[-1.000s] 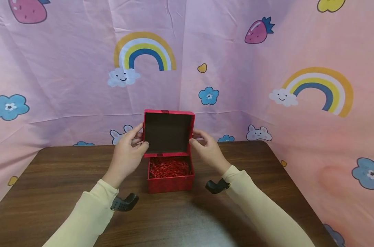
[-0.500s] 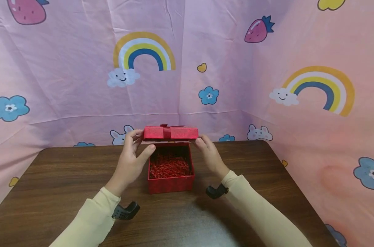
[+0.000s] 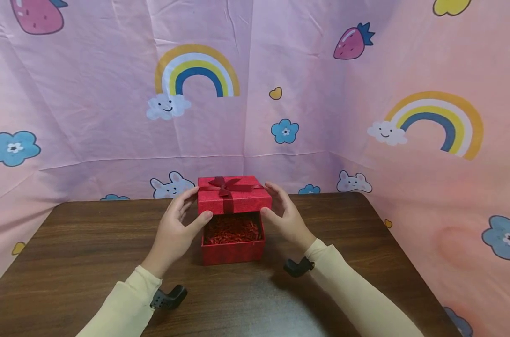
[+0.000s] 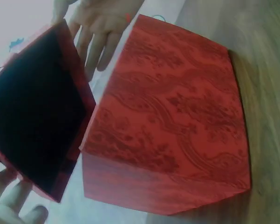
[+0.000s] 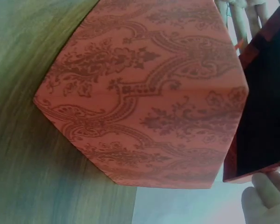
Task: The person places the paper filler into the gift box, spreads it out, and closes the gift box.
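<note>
A red gift box lid with a dark red ribbon bow is held level above the red patterned box base. Red shredded paper shows through the gap at the front. My left hand grips the lid's left side, thumb by the front corner. On the opposite side, my right hand holds the lid between thumb and fingers. From the left wrist, the lid's dark inside appears apart from the box wall. The right wrist view shows right fingertips at the lid's edge.
The base stands on a brown wood-grain table. Behind and to the right hangs a pink and purple cloth printed with rainbows, strawberries and flowers. A black wrist camera sticks out from the left cuff, another from the right.
Both hands have turned the lid from standing upright, dark inside facing me, to level with its bow on top, and brought it lower over the base. The base has stayed put.
</note>
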The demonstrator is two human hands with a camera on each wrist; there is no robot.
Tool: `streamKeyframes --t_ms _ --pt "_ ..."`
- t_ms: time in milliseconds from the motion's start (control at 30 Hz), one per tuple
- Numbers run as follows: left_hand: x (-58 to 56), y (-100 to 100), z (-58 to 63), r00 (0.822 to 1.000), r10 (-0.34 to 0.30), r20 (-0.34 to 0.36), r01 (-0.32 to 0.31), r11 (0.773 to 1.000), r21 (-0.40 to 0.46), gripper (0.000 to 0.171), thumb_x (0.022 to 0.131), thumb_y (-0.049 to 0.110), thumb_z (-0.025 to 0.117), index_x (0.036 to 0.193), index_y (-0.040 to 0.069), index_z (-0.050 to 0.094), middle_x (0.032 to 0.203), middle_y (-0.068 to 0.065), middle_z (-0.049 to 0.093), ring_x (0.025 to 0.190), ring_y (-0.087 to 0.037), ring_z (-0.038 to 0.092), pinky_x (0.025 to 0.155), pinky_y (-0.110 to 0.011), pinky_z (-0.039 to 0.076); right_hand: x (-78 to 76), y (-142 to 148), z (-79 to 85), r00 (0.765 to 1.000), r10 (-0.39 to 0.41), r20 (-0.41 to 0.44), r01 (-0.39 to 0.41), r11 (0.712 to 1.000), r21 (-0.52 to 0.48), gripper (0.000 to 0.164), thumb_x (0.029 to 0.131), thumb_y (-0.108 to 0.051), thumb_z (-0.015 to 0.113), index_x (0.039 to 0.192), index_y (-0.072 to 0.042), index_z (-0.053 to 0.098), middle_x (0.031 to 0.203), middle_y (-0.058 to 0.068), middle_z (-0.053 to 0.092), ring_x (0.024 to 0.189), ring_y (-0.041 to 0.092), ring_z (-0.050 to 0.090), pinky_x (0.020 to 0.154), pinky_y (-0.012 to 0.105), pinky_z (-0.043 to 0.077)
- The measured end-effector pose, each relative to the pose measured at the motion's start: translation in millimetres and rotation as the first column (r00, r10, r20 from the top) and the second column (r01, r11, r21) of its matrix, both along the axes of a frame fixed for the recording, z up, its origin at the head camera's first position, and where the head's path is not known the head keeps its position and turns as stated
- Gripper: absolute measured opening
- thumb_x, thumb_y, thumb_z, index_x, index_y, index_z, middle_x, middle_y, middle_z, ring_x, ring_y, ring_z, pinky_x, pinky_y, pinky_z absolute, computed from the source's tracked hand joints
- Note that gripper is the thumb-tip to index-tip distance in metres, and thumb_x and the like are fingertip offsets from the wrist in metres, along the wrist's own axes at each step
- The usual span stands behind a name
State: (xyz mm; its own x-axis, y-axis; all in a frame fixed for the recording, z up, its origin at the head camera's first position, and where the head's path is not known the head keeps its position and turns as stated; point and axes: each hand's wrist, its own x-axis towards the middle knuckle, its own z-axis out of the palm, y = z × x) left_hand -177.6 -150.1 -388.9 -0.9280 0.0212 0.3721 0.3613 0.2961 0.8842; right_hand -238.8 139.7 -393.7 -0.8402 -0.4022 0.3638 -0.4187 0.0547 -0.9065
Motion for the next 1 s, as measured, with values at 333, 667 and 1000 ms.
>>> streamKeyframes --t_ms 333,667,1000 --pt "10.2 -9.4 -21.3 0.998 -0.040 0.056 0.046 0.993 -0.105 0.085 0.093 0.030 0.080 0.163 0.025 0.032 0.166 -0.001 0.035 0.151 -0.027 0.037 0.121 -0.053 0.032 16.8 8.7 -12.7 0.996 0.025 0.085 -0.030 0.997 0.064 0.076 0.096 -0.020 0.075 0.161 -0.028 0.036 0.163 -0.009 0.038 0.153 0.015 0.030 0.124 0.060 0.022" --pt "23.8 -6.3 -40.0 0.987 -0.035 0.155 0.058 0.987 -0.151 0.087 0.091 0.040 0.079 0.163 0.028 0.031 0.164 -0.008 0.039 0.149 -0.037 0.039 0.113 -0.071 0.034 27.5 16.5 -33.4 0.990 0.015 0.143 -0.028 0.996 0.087 0.077 0.092 -0.021 0.080 0.157 -0.031 0.041 0.161 -0.011 0.041 0.152 0.015 0.033 0.123 0.066 0.019" --pt "21.8 -7.5 -48.4 0.985 -0.049 0.166 0.075 0.986 -0.151 0.088 0.092 0.042 0.079 0.164 0.027 0.031 0.166 -0.007 0.037 0.149 -0.036 0.039 0.113 -0.067 0.036 27.1 14.5 -47.7 0.999 0.024 0.035 -0.028 0.995 0.094 0.078 0.092 -0.009 0.078 0.158 -0.017 0.038 0.163 0.001 0.040 0.152 0.022 0.036 0.123 0.056 0.028"
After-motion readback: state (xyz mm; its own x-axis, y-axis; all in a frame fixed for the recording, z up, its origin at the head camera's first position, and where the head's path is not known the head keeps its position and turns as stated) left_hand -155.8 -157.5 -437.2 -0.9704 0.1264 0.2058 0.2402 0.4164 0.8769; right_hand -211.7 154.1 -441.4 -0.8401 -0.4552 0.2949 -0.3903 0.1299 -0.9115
